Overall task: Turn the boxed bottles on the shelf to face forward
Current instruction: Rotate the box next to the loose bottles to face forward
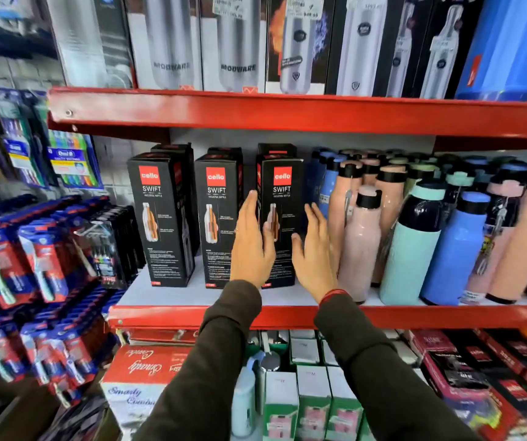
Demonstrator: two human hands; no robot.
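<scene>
Three black boxed bottles with red logos stand in a front row on the middle shelf (166,294): a left box (160,218), a middle box (216,202) and a right box (283,192), all showing their printed fronts. More black boxes stand behind them. My left hand (251,243) lies flat against the right box's left edge, thumb across its front. My right hand (314,249) hovers at that box's lower right corner, fingers spread, just off it.
Loose pink, blue and mint bottles (411,249) crowd the shelf right of the boxes, a pink one (359,243) close to my right hand. A red shelf lip (287,113) hangs above. Toothbrush packs (42,256) hang at left. Boxed goods fill the shelf below.
</scene>
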